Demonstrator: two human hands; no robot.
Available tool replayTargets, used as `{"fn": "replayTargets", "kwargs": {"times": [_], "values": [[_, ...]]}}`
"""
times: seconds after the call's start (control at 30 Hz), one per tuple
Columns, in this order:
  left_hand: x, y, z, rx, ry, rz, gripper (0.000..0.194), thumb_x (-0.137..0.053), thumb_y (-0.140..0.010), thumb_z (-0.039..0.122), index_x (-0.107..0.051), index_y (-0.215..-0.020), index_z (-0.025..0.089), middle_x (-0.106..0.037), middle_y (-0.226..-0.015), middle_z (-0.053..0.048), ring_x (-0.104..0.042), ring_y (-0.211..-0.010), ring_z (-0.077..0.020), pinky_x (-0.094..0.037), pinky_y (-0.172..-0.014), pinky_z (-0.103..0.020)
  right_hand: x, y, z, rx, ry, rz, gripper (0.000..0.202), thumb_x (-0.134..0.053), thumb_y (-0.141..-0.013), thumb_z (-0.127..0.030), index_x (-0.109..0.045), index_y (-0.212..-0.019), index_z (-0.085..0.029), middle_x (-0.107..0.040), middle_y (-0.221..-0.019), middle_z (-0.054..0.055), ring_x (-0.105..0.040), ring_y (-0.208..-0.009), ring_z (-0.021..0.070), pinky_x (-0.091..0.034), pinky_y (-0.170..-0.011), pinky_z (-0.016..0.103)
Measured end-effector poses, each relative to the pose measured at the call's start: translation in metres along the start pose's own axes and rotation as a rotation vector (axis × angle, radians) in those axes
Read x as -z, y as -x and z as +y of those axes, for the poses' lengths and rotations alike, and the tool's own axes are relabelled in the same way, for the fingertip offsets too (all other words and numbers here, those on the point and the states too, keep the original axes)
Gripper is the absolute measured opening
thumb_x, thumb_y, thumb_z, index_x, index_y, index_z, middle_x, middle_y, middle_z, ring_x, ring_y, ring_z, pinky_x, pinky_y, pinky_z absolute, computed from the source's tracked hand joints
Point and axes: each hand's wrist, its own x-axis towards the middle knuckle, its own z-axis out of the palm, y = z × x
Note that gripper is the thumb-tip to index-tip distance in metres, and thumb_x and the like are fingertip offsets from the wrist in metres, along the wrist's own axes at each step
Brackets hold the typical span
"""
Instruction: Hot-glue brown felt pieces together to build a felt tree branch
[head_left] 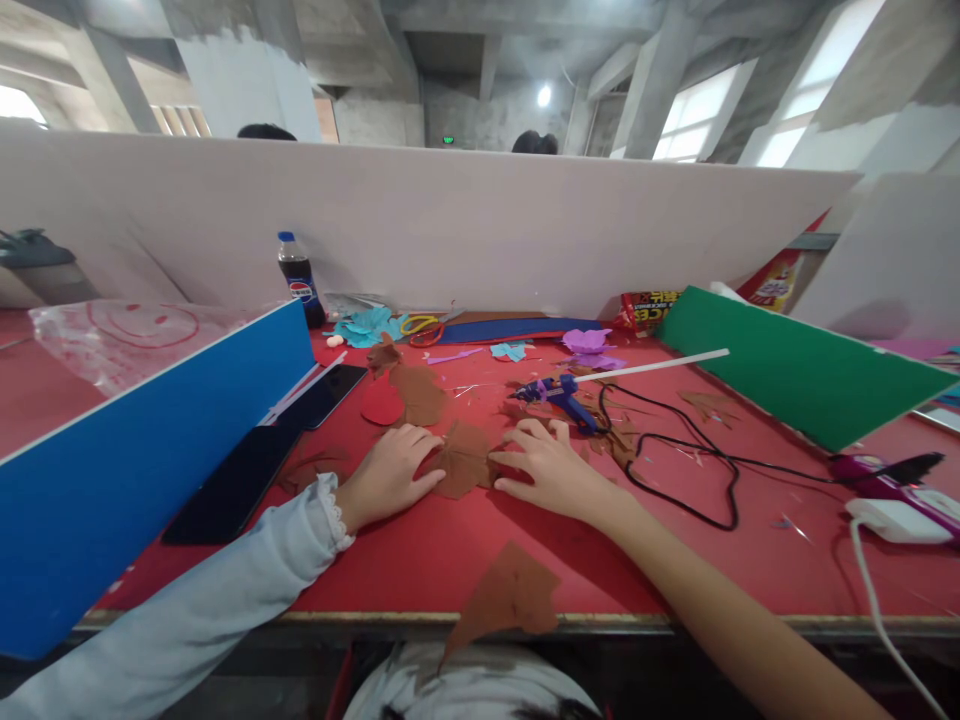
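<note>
My left hand [394, 472] and right hand [551, 470], fingers loosely spread, touch opposite edges of a matte, creased, angular brown cutout [465, 462] on the red tabletop [401, 572]; beyond stands a blue-capped Pepsi bottle [298, 276].

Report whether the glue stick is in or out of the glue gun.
In: the white glue stick runs into the rear of the blue glue gun, a long length jutting out; its depth inside is hidden.

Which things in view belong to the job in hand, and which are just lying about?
Likely the job:
- brown piece, between left hand and right hand
- glue gun
- glue stick

Apparently lying about:
- bottle
- plastic bag
</note>
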Motion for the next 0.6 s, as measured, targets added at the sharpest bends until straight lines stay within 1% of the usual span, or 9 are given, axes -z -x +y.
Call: {"fn": "replayTargets", "kwargs": {"times": [0.17,0.43,0.6], "values": [[0.0008,-0.0002,0.0007,0.007,0.020,-0.013,0.031,-0.053,-0.081,0.034,-0.053,-0.107,0.017,-0.057,-0.105,-0.008,-0.050,-0.098,-0.0224,-0.041,-0.086,-0.037,-0.0003,0.0000,-0.0027,-0.011,-0.010,0.009,0.029,-0.049,-0.085,-0.044,-0.062,-0.103,-0.026,-0.062,-0.101,0.006,-0.042,-0.102,0.0234,-0.022,-0.079,0.040],[0.0012,-0.0001,0.0012,0.015,0.045,-0.017,0.030,-0.053,-0.081,0.034,-0.053,-0.106,0.018,-0.057,-0.104,-0.007,-0.050,-0.098,-0.0218,-0.042,-0.086,-0.036,-0.0007,0.0001,-0.0025,-0.028,0.004,0.007,0.030,-0.046,-0.086,-0.044,-0.062,-0.101,-0.023,-0.062,-0.102,0.008,-0.042,-0.102,0.0248,-0.022,-0.080,0.041],[0.0005,-0.0003,0.0009,0.006,0.048,-0.022,0.029,-0.052,-0.082,0.034,-0.053,-0.107,0.019,-0.056,-0.106,-0.006,-0.050,-0.098,-0.0215,-0.041,-0.086,-0.035,-0.0012,0.0009,-0.0014,-0.023,-0.010,0.002,0.030,-0.048,-0.085,-0.042,-0.061,-0.104,-0.024,-0.061,-0.102,0.008,-0.042,-0.102,0.0248,-0.021,-0.082,0.042]]}}
